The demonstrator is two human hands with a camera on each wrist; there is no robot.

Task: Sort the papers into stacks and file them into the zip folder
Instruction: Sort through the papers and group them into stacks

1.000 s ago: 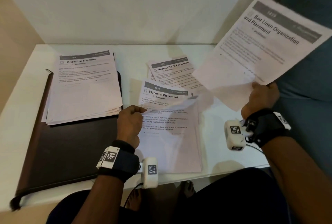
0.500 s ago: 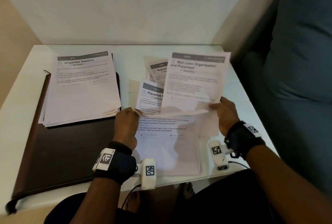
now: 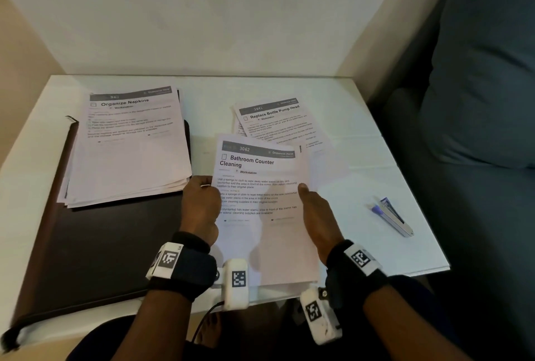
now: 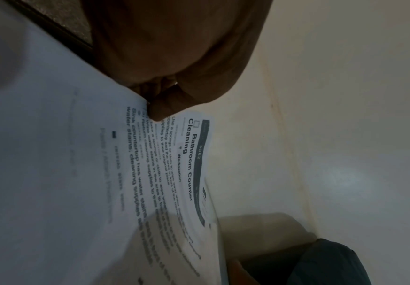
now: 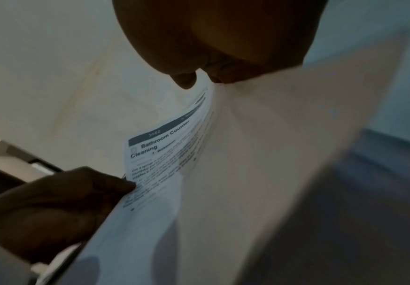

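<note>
A stack of papers (image 3: 260,239) topped by a sheet headed "Bathroom Counter Cleaning" lies near the table's front edge. My left hand (image 3: 207,191) grips its left edge; the left wrist view shows the thumb (image 4: 159,113) pressed on the top sheet (image 4: 101,173). My right hand (image 3: 307,198) pinches the right edge, thumb on top; in the right wrist view the paper (image 5: 164,148) runs between thumb and fingers. The dark brown zip folder (image 3: 101,250) lies shut at the left with an "Organize Napkins" stack (image 3: 130,155) on its far half. A "Replace Bottle Pump Head" pile (image 3: 280,123) lies behind.
A stapler (image 3: 390,217) lies on the white table (image 3: 208,105) to the right of my right hand. A blue-grey sofa (image 3: 477,100) stands against the table's right side. A wall closes off the back.
My right hand brought the "Bed Linen" sheet down from the upper right to the near stack. That sheet is out of sight; "Bathroom Counter Cleaning" now tops the stack and both hands hold its edges.
</note>
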